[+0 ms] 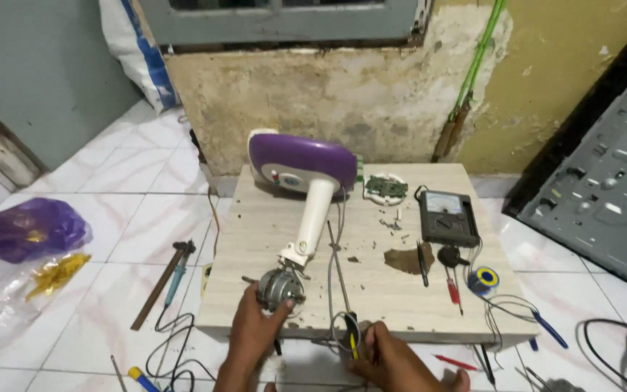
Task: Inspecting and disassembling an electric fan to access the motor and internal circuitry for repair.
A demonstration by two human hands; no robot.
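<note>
Both arms enter from the near edge bare to the frame's limit, with no sleeve, glove, watch or ring visible on the left hand (255,330) or the right hand (393,359), fingers uncovered and nails short.

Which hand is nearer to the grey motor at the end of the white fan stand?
The left hand: its fingers rest on the motor. The right hand is apart from it, lower right, holding a yellow tool.
</note>
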